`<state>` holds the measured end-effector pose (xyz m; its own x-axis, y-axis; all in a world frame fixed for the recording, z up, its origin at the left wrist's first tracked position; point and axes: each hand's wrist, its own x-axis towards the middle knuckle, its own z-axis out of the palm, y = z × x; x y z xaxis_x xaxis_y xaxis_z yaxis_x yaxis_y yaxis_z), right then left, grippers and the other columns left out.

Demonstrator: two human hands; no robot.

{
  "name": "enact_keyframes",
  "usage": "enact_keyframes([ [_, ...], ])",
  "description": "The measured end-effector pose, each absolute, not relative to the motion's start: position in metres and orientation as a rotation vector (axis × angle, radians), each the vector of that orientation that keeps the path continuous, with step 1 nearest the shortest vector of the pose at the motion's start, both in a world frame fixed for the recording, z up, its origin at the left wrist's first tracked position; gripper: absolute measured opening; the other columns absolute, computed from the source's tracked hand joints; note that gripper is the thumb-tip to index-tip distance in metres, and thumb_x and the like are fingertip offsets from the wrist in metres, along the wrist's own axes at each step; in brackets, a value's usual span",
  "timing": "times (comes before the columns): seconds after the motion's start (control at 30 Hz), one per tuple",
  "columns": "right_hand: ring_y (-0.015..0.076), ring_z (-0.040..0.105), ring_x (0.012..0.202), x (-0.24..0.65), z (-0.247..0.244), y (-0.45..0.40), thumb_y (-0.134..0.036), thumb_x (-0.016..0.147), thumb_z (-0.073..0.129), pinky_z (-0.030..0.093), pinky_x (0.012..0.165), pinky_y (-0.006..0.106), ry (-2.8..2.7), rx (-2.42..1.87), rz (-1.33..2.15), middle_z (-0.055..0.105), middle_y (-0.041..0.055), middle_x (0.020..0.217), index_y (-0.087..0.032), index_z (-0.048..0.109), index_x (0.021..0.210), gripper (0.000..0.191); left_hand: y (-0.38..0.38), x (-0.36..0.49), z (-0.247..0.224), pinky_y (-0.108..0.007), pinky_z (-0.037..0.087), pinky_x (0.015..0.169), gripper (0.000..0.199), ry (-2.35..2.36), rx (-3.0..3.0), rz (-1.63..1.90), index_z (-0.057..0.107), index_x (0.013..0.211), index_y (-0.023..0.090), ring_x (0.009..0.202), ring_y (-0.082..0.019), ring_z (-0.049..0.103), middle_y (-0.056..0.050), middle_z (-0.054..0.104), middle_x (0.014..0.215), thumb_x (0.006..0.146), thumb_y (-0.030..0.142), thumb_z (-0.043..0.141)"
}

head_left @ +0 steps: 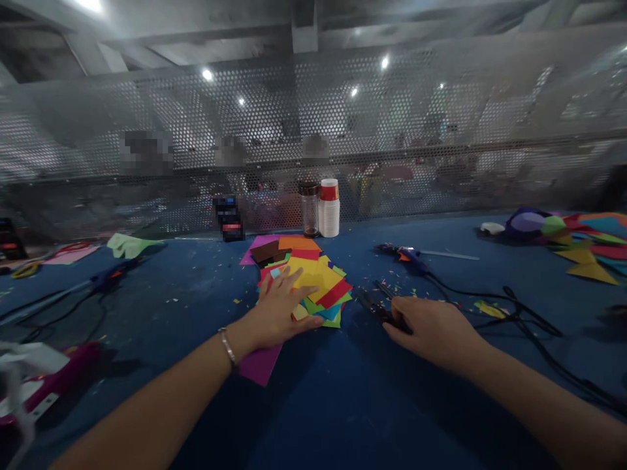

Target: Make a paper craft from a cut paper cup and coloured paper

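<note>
In the middle of the table lies a loose pile of coloured paper pieces [318, 277], with yellow, red, green, orange and blue sheets overlapping. My left hand [281, 307] rests on its left side, palm down with the fingers spread. Purple paper [262, 365] sticks out beneath that wrist. To the right of the pile, my right hand [431, 326] has its fingers curled round a dark two-pronged tool [373, 305] low over the table. Its prongs point toward the pile; its exact kind is too dark to make out, and the fingers partly hide it.
A glue gun [414, 261] with a trailing cable [533, 320] lies to the right. Behind the pile stand a jar [309, 212] and stacked paper cups [330, 215]. Another glue gun [105, 277] and a magenta object [59, 378] are leftward. Paper shapes [588, 254] lie far right.
</note>
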<state>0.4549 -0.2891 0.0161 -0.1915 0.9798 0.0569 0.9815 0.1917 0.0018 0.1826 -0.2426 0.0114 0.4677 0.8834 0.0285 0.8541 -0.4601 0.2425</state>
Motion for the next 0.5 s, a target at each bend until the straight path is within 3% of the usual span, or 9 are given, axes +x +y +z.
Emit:
enact_keyframes([
  [0.1,0.0242,0.066,0.066,0.455,0.017,-0.289,-0.034,0.085,0.052,0.022,0.054,0.028,-2.393,-1.999,-0.064,0.071,0.0055,0.074,-0.021,0.058,0.076,0.018,-0.256,0.153,0.022,-0.069,0.03,0.101,0.086,1.555,2.462,0.139,0.044,0.145,0.034,0.135,-0.048,0.034,-0.017,0.042,0.15,0.071,0.074,0.06],
  [0.17,0.0247,0.066,0.067,0.455,0.017,-0.289,-0.035,0.085,0.051,0.022,0.054,0.029,-2.394,-2.017,-0.051,0.071,0.006,0.074,-0.022,0.058,0.075,0.018,-0.269,0.136,0.024,-0.063,0.038,0.097,0.092,1.607,2.426,0.104,0.041,0.148,0.027,0.125,-0.045,0.045,-0.02,0.051,0.139,0.069,0.068,0.065],
  [0.3,0.0251,0.066,0.068,0.454,0.018,-0.289,-0.036,0.086,0.05,0.022,0.055,0.029,-2.4,-2.039,-0.047,0.072,0.0059,0.075,-0.022,0.057,0.075,0.019,-0.286,0.119,0.024,-0.052,0.041,0.099,0.086,1.693,2.28,0.101,0.044,0.145,0.017,0.119,-0.039,0.051,-0.019,0.057,0.126,0.072,0.058,0.065],
  [0.5,0.0265,0.068,0.072,0.451,0.022,-0.292,-0.036,0.088,0.048,0.024,0.055,0.029,-2.39,-2.072,-0.026,0.072,0.0067,0.078,-0.021,0.057,0.079,0.02,-0.284,0.118,0.032,-0.041,0.047,0.085,0.077,1.787,2.119,0.063,0.054,0.13,0.014,0.101,-0.033,0.059,-0.015,0.059,0.116,0.066,0.056,0.067],
])
